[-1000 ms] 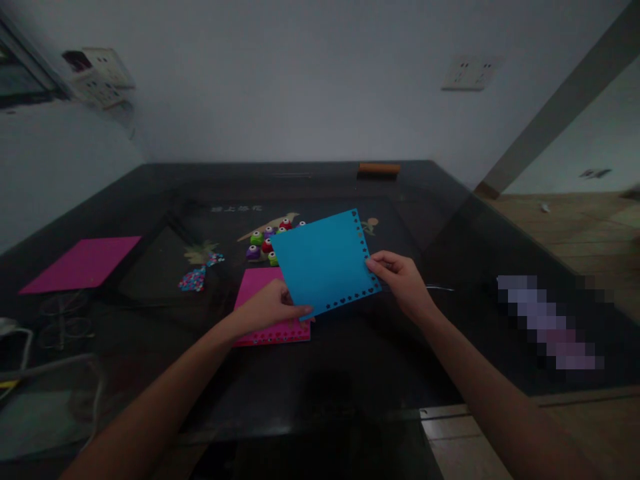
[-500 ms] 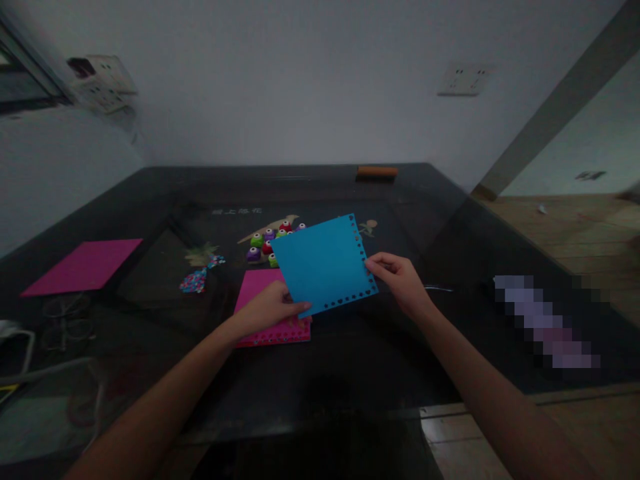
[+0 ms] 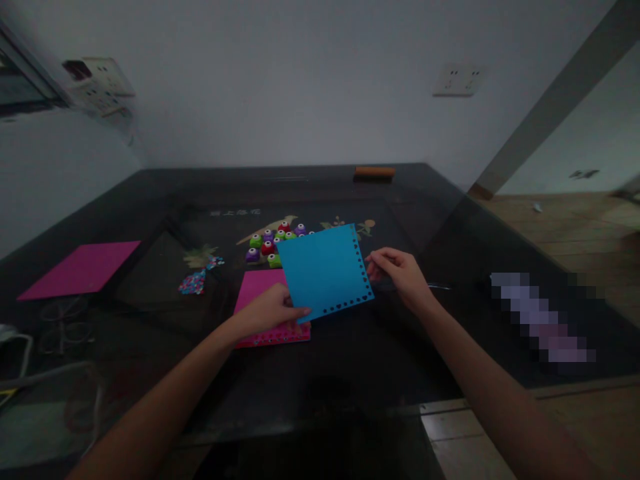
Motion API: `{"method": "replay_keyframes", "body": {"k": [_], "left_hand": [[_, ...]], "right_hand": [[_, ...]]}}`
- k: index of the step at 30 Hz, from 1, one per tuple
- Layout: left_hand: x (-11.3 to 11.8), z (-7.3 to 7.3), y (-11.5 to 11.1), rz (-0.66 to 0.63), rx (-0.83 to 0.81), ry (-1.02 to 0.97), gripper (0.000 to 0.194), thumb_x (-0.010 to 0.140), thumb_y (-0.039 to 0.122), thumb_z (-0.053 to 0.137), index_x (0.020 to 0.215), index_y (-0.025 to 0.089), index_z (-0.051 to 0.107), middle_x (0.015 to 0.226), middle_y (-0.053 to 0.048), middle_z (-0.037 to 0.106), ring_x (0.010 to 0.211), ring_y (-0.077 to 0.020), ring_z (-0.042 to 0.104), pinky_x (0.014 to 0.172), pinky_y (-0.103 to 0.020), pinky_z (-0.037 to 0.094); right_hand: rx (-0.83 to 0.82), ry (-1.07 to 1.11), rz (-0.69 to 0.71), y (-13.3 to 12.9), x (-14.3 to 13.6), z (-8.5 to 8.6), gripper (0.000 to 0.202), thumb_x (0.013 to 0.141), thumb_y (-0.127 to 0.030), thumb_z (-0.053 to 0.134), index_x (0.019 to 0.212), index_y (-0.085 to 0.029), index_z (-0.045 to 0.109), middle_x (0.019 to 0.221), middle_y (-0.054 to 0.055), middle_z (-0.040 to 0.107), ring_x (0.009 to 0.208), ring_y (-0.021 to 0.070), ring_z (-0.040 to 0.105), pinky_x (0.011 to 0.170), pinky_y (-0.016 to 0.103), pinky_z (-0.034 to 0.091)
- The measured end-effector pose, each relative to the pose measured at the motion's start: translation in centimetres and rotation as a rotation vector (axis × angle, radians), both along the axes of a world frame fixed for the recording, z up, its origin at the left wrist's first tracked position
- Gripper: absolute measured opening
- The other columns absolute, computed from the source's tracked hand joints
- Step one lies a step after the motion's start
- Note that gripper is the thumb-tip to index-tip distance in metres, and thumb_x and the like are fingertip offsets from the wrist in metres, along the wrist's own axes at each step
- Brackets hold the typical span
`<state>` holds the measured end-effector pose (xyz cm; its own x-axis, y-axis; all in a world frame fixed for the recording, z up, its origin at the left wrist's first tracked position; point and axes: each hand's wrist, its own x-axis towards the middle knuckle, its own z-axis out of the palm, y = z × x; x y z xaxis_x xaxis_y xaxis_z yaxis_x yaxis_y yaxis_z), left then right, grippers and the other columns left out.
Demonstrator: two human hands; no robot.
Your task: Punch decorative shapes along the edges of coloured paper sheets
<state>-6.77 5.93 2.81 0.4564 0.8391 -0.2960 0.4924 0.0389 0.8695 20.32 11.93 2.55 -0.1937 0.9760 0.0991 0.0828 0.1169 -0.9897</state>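
"Blue sheet (image 3: 323, 270): who has it?"

"The left hand (image 3: 267, 309), grip closed on the lower-left corner. The right hand's (image 3: 400, 272) fingers curl beside the punched edge; I can't tell if they touch."

"Handling?"

"Light, probably stiffish but creasable. Pinch plain margins, not the holes."

"Around it?"

"It's raised over the desk (image 3: 360, 373), near the pink stack (image 3: 256, 285) and eyed pieces (image 3: 268, 248)."

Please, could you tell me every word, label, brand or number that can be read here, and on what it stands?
"上" and probably "花": second and last characters of the pale line on the dark table; its other characters are too blurred to read.
Blue sheet: no writing visible, only small cut-out shapes.
Pixelated patch: nothing readable.
I can read no brand or number.
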Motion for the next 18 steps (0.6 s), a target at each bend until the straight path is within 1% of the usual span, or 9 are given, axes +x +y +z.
{"method": "replay_keyframes", "body": {"k": [3, 5, 8, 10, 12, 14, 15, 17, 18], "left_hand": [[0.3, 0.5, -0.3, -0.009, -0.022, 0.024, 0.02, 0.076, 0.034, 0.061, 0.08, 0.014, 0.062, 0.074, -0.004, 0.069, 0.062, -0.0154, 0.062, 0.058, -0.025, 0.047], [0.6, 0.8, -0.6, -0.026, -0.087, 0.02, 0.022, 0.075, 0.036, 0.061, 0.077, 0.014, 0.062, 0.07, -0.004, 0.069, 0.055, -0.0146, 0.06, 0.052, -0.024, 0.045], [1.1, 1.1, -1.1, -0.08, -0.22, -0.033, 0.025, 0.076, 0.039, 0.061, 0.079, 0.014, 0.061, 0.074, -0.005, 0.07, 0.052, -0.0136, 0.06, 0.048, -0.023, 0.044], [1.4, 1.1, -1.5, -0.11, -0.262, -0.049, 0.023, 0.075, 0.037, 0.061, 0.079, 0.014, 0.061, 0.073, -0.005, 0.07, 0.051, -0.013, 0.06, 0.047, -0.022, 0.044], [1.5, 1.0, -1.7, -0.123, -0.272, -0.05, 0.02, 0.076, 0.035, 0.061, 0.078, 0.015, 0.061, 0.072, -0.004, 0.07, 0.051, -0.0124, 0.06, 0.047, -0.022, 0.044], [1.5, 0.9, -1.7, -0.122, -0.269, -0.053, 0.018, 0.076, 0.033, 0.06, 0.077, 0.015, 0.061, 0.072, -0.004, 0.069, 0.051, -0.0122, 0.061, 0.047, -0.022, 0.045], [1.5, 0.8, -1.7, -0.118, -0.269, -0.054, 0.018, 0.076, 0.033, 0.06, 0.077, 0.015, 0.061, 0.072, -0.003, 0.069, 0.051, -0.0123, 0.061, 0.048, -0.022, 0.046], [1.4, 0.7, -1.6, -0.099, -0.265, -0.052, 0.019, 0.076, 0.034, 0.06, 0.078, 0.015, 0.061, 0.071, -0.003, 0.069, 0.052, -0.013, 0.061, 0.048, -0.023, 0.046], [1.3, 0.6, -1.5, -0.086, -0.261, -0.049, 0.019, 0.076, 0.034, 0.06, 0.078, 0.015, 0.061, 0.071, -0.004, 0.07, 0.051, -0.0134, 0.062, 0.047, -0.023, 0.047]], "right_hand": [[0.01, -0.005, -0.043, 0.4, 0.4, 0.3, 0.024, 0.077, -0.041, 0.06, 0.076, -0.017, 0.063, 0.063, 0.002, 0.063, 0.052, 0.0114, 0.056, 0.052, 0.026, 0.042], [0.026, -0.017, -0.053, 0.9, 0.5, 0.8, 0.024, 0.077, -0.04, 0.06, 0.077, -0.017, 0.063, 0.065, 0.002, 0.064, 0.052, 0.0112, 0.056, 0.052, 0.026, 0.042], [0.053, -0.041, -0.036, 2.1, 0.3, 1.7, 0.023, 0.077, -0.039, 0.059, 0.078, -0.016, 0.064, 0.066, 0.002, 0.064, 0.054, 0.0112, 0.056, 0.052, 0.026, 0.042], [0.063, -0.054, -0.019, 3.2, -0.3, 2.3, 0.023, 0.077, -0.039, 0.06, 0.077, -0.016, 0.063, 0.066, 0.002, 0.064, 0.054, 0.0111, 0.057, 0.051, 0.025, 0.042], [0.059, -0.066, 0.009, 4.6, -1.2, 2.7, 0.022, 0.076, -0.039, 0.06, 0.075, -0.017, 0.063, 0.066, 0.002, 0.064, 0.053, 0.0108, 0.057, 0.05, 0.024, 0.042], [0.061, -0.1, 0.045, 6.1, -2.4, 2.7, 0.02, 0.077, -0.037, 0.06, 0.076, -0.017, 0.063, 0.067, 0.003, 0.065, 0.055, 0.0109, 0.057, 0.051, 0.024, 0.043], [0.072, -0.141, 0.059, 6.8, -3.2, 2.6, 0.019, 0.078, -0.035, 0.059, 0.077, -0.017, 0.063, 0.068, 0.003, 0.065, 0.056, 0.0112, 0.058, 0.052, 0.024, 0.044], [0.128, -0.323, 0.074, 8.2, -4.8, 2.1, 0.018, 0.083, -0.032, 0.053, 0.078, -0.017, 0.063, 0.072, 0.004, 0.067, 0.059, 0.0117, 0.06, 0.054, 0.024, 0.046], [0.134, -0.373, 0.083, 8.9, -5.7, 1.7, 0.018, 0.083, -0.03, 0.053, 0.079, -0.017, 0.064, 0.072, 0.005, 0.067, 0.058, 0.0121, 0.059, 0.054, 0.025, 0.047]]}}
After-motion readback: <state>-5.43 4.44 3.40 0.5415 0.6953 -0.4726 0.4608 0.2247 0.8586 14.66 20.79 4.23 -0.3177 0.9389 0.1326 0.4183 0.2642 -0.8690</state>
